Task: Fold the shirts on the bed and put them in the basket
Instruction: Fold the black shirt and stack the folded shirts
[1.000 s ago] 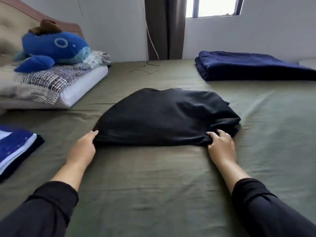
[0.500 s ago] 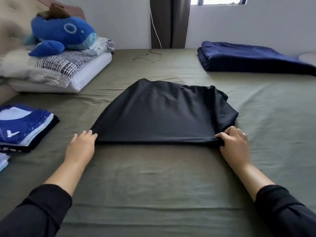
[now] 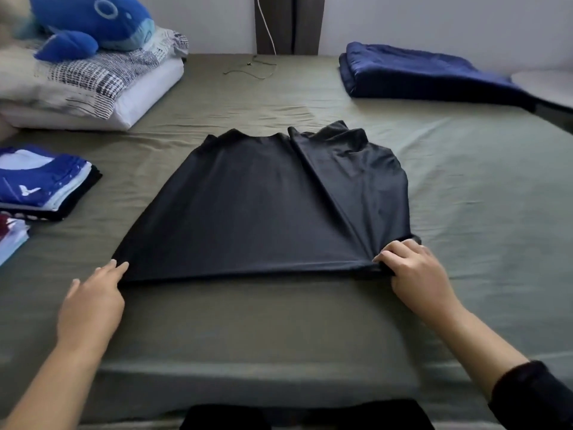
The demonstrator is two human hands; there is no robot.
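A black shirt [image 3: 248,206] lies spread on the olive green bed [image 3: 279,321], its right side folded inward along a diagonal crease. My right hand [image 3: 415,271] pinches the shirt's near right corner at the hem. My left hand [image 3: 93,299] lies with straight fingers, its fingertips touching the near left corner of the hem. A stack of folded shirts [image 3: 40,184], blue and white on top, sits at the left edge of the bed. No basket is in view.
Pillows [image 3: 93,88] with a blue whale plush [image 3: 96,23] are at the back left. A folded navy blanket [image 3: 418,72] lies at the back right. More folded clothes [image 3: 9,237] show at the far left. A thin cable [image 3: 248,68] trails near the curtain.
The shirt has been drawn toward me and stretched longer and flatter. My head has tilted down. Both hands have stayed at the hem corners while moving nearer to me.
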